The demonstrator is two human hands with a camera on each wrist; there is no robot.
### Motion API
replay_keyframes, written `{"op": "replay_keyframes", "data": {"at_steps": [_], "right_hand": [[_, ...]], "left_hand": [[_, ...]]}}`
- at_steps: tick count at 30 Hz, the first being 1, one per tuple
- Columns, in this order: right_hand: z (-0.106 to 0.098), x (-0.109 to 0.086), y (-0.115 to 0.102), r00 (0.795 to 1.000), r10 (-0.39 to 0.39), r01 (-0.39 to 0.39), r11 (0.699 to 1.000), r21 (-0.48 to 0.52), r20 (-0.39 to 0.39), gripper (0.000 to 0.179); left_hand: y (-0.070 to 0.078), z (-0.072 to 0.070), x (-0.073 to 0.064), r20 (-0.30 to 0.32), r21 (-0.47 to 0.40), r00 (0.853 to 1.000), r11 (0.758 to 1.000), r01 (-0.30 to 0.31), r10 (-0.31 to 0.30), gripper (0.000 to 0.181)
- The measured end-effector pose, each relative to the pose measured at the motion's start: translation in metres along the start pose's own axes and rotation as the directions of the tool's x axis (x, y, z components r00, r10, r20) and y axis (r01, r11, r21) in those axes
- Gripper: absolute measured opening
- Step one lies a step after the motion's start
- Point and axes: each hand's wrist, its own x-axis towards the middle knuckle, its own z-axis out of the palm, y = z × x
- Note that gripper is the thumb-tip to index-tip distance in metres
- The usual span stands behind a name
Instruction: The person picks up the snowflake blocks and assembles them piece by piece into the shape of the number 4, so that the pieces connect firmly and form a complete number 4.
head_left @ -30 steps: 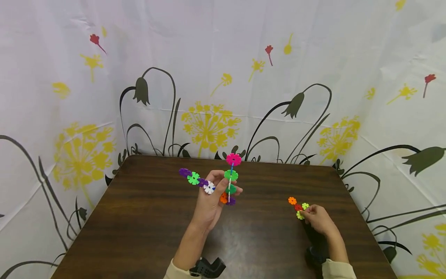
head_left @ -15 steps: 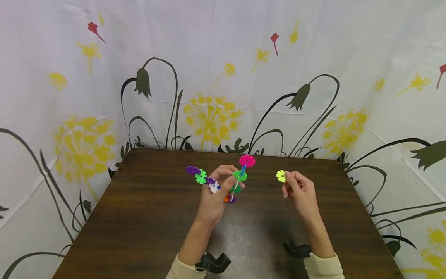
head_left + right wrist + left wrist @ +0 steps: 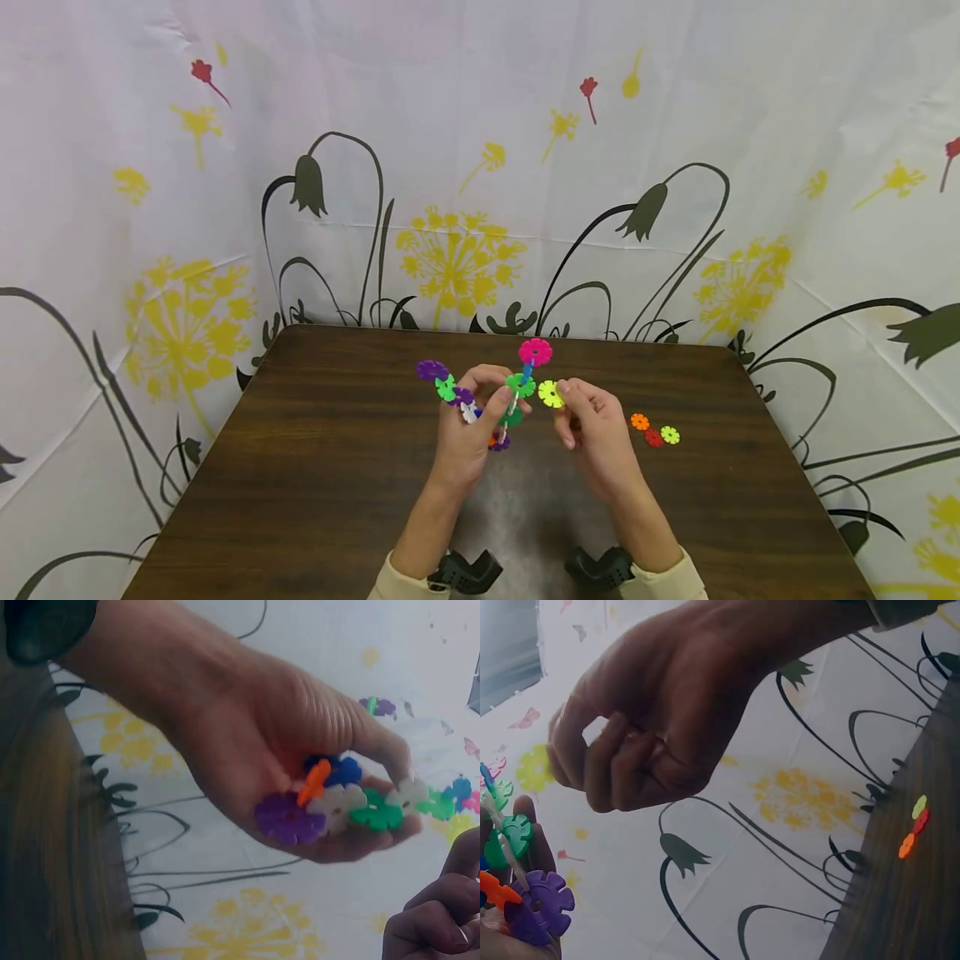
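Note:
My left hand [image 3: 487,404] grips a branching toy built of plastic snowflake discs [image 3: 520,385] above the dark wooden table [image 3: 315,467]. A pink disc [image 3: 536,352] tops one arm and a purple disc [image 3: 431,370] ends the other. My right hand [image 3: 564,402] pinches a single yellow disc [image 3: 550,394] right beside the toy's green discs. The right wrist view shows the left hand [image 3: 315,750] curled round purple, orange, white and green discs [image 3: 289,817]. In the left wrist view the right hand [image 3: 645,735] hovers close, with the yellow disc [image 3: 534,769] blurred.
Three loose discs, orange [image 3: 639,422], red [image 3: 654,437] and yellow-green [image 3: 670,435], lie together on the table right of my hands. A floral sheet [image 3: 450,167] hangs behind and around the table. Black wrist mounts [image 3: 465,573] show at the bottom edge.
My right hand picked the yellow disc out of the loose group, lifted it and carried it left to the toy. The left hand kept holding the toy, shifted slightly.

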Motion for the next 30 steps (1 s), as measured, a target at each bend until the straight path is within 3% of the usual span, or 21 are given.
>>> {"op": "replay_keyframes", "data": {"at_steps": [7, 12, 19, 22, 26, 28, 30], "right_hand": [[0.011, -0.005, 0.000, 0.999, 0.029, -0.032, 0.996, 0.080, 0.034, 0.036], [0.019, -0.010, -0.005, 0.999, 0.014, -0.018, 0.994, 0.105, 0.042, 0.035], [0.016, -0.007, -0.007, 0.997, -0.010, 0.009, 1.000, 0.018, 0.082, 0.041], [0.000, -0.003, 0.002, 0.994, -0.017, 0.024, 0.997, -0.068, 0.106, 0.049], [-0.040, 0.003, 0.025, 1.000, 0.011, -0.004, 0.968, -0.253, 0.025, 0.051], [-0.067, 0.006, 0.039, 0.998, 0.039, -0.052, 0.928, -0.369, -0.043, 0.045], [-0.096, 0.008, 0.054, 0.992, 0.064, -0.112, 0.862, -0.495, -0.113, 0.038]], "left_hand": [[-0.002, 0.001, -0.002, 0.037, 0.017, 0.995, 0.996, -0.092, 0.091, 0.011], [0.001, 0.001, -0.003, 0.066, 0.073, 0.982, 0.981, -0.180, 0.175, 0.004], [0.005, 0.000, -0.002, 0.118, 0.111, 0.973, 0.971, -0.212, 0.199, 0.003], [0.004, 0.000, -0.002, 0.098, 0.117, 0.979, 0.975, -0.187, 0.176, 0.002], [0.003, -0.003, 0.000, 0.050, 0.115, 0.989, 0.982, -0.147, 0.142, 0.004], [0.004, -0.006, 0.001, 0.026, 0.103, 0.991, 0.986, -0.135, 0.133, 0.004], [0.004, -0.008, 0.002, 0.015, 0.089, 0.992, 0.988, -0.126, 0.125, 0.005]]}}
